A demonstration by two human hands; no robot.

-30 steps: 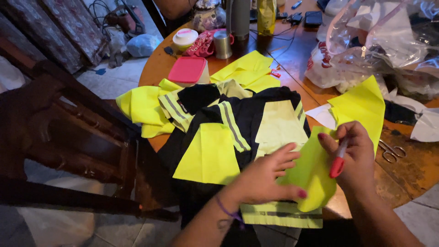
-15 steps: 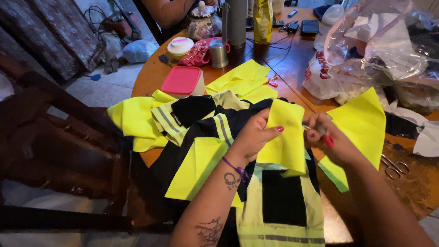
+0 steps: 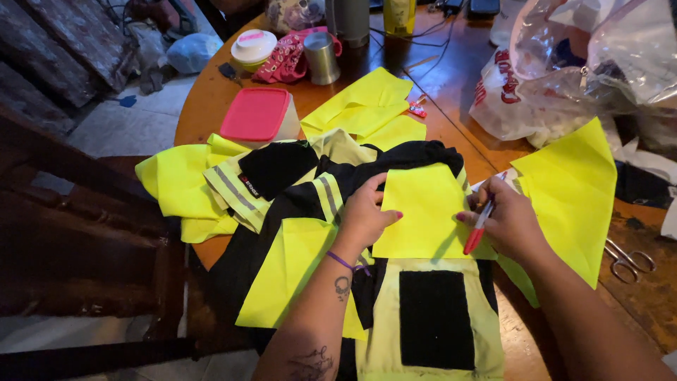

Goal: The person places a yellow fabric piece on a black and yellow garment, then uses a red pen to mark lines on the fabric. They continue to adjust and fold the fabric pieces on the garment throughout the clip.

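A black and neon-yellow safety jacket [image 3: 282,190] with grey reflective stripes lies spread on a round wooden table [image 3: 204,106]. On top of it rests a cut piece of neon-yellow fabric [image 3: 423,208]. My left hand [image 3: 367,215] presses on the piece's left edge. My right hand [image 3: 504,222] holds its right edge while gripping a red pen [image 3: 477,229]. A black rectangular patch [image 3: 436,317] shows on the jacket just below the piece.
A larger yellow fabric sheet [image 3: 575,190] lies to the right, scissors [image 3: 627,257] beyond it. More yellow pieces [image 3: 367,106], a pink-lidded container [image 3: 255,114], a metal cup [image 3: 322,58] and plastic bags [image 3: 564,70] sit farther back. A dark wooden chair [image 3: 84,212] stands at left.
The yellow piece came from being held up in both hands to lying flat on the jacket. Both hands now press its edges, higher on the garment.
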